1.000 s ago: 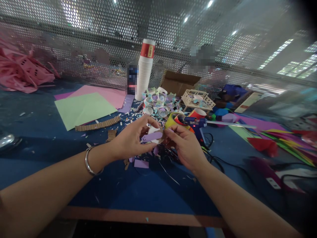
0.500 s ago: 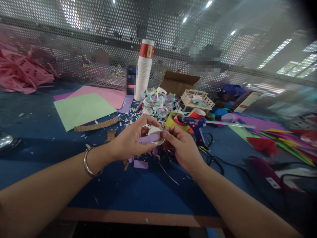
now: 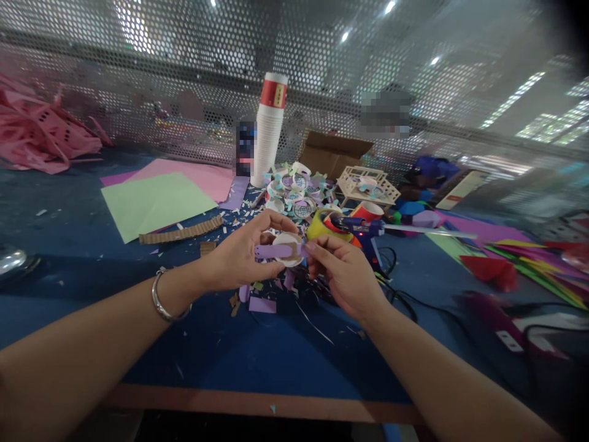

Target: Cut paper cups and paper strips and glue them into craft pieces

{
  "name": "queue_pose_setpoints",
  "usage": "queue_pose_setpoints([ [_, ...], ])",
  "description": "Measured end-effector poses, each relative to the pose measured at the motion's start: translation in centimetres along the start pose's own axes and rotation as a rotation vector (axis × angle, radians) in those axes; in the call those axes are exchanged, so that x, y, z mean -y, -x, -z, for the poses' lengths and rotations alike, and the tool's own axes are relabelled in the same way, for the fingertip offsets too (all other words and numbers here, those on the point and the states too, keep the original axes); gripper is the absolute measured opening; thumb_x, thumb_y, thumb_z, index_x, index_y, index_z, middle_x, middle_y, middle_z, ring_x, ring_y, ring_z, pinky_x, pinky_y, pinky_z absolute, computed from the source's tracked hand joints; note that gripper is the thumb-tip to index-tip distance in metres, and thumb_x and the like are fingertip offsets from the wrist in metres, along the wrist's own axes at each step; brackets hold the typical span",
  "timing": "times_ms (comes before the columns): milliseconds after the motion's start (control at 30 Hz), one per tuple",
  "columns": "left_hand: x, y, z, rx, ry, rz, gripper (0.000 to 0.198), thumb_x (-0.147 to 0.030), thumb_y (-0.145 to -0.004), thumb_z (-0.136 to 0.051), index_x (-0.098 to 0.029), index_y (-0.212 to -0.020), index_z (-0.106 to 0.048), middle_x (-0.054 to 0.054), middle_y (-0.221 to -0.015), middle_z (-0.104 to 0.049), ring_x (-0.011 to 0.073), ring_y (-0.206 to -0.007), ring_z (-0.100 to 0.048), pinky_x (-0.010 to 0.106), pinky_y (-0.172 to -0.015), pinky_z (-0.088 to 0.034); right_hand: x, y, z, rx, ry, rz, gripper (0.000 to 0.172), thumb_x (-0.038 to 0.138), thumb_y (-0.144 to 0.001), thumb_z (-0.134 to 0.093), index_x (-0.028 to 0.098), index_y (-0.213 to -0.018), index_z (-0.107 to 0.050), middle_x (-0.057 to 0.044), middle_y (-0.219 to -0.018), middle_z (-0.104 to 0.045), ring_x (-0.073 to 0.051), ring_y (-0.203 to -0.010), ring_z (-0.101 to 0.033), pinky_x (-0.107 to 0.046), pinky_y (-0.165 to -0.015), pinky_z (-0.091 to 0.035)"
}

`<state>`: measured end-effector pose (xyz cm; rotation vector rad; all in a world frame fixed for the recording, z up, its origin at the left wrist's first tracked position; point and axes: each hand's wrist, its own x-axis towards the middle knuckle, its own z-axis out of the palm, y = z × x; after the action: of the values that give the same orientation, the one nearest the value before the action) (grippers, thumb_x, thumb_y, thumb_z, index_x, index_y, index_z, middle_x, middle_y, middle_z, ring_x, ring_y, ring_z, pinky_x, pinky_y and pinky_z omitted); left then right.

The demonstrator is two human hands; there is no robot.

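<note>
My left hand (image 3: 243,255) is closed round a small white paper cup piece (image 3: 288,245) held above the blue table (image 3: 257,350). A purple paper strip (image 3: 277,251) lies across the cup's front. My right hand (image 3: 345,273) pinches the strip's right end between thumb and fingers. A silver bangle (image 3: 161,298) sits on my left wrist. Purple paper scraps (image 3: 262,304) lie on the table just under my hands.
A pile of decorated paper cups (image 3: 294,193) lies behind my hands, with a tall stack of white cups (image 3: 268,132) beyond. A blue glue gun (image 3: 363,230) and its black cord are at the right. Green and pink sheets (image 3: 156,199) lie at the left. Coloured paper covers the right side.
The purple strip has been drawn straighter across the cup. My hands have shifted slightly, staying together over the scraps.
</note>
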<state>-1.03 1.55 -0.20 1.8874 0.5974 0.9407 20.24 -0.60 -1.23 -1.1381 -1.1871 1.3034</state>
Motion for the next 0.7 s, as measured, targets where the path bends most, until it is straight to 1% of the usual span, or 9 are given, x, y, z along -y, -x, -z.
queue_pose_setpoints([
  [167,-0.33,-0.06,0.35,-0.006,0.001,0.015,0.049,-0.013,-0.077,-0.064,-0.022,-0.123,-0.048,0.012,-0.125,-0.062,0.0255,-0.113,-0.065,0.038,-0.085,-0.059,0.18,0.06,0.07,-0.01,0.004,0.013,0.023,0.038,-0.078,-0.081,0.02,-0.074,-0.067,0.003,-0.064,-0.061,-0.01,-0.054,-0.053,-0.024,-0.052,-0.046],
  [300,-0.61,-0.02,0.59,-0.003,0.015,0.03,0.048,-0.012,-0.078,-0.062,-0.021,-0.123,-0.048,0.012,-0.125,-0.061,0.0236,-0.109,-0.067,0.035,-0.08,-0.059,0.26,0.06,0.24,-0.021,0.019,0.025,0.023,0.038,-0.077,-0.081,0.019,-0.075,-0.068,0.002,-0.064,-0.061,-0.01,-0.053,-0.054,-0.024,-0.051,-0.047],
  [533,-0.41,-0.06,0.55,0.011,-0.025,0.016,0.049,-0.014,-0.078,-0.062,-0.021,-0.124,-0.047,0.013,-0.128,-0.061,0.0248,-0.113,-0.066,0.033,-0.08,-0.059,0.05,0.11,0.15,-0.02,0.026,0.014,0.023,0.039,-0.076,-0.081,0.019,-0.076,-0.069,0.002,-0.064,-0.062,-0.01,-0.053,-0.055,-0.024,-0.05,-0.049],
  [700,-0.44,-0.05,0.45,0.019,-0.051,0.005,0.049,-0.016,-0.079,-0.063,-0.021,-0.125,-0.048,0.013,-0.125,-0.063,0.0246,-0.112,-0.066,0.035,-0.083,-0.059,-0.25,0.07,0.25,0.002,0.045,0.019,0.022,0.039,-0.079,-0.08,0.02,-0.078,-0.069,0.002,-0.064,-0.063,-0.009,-0.053,-0.057,-0.023,-0.051,-0.05],
])
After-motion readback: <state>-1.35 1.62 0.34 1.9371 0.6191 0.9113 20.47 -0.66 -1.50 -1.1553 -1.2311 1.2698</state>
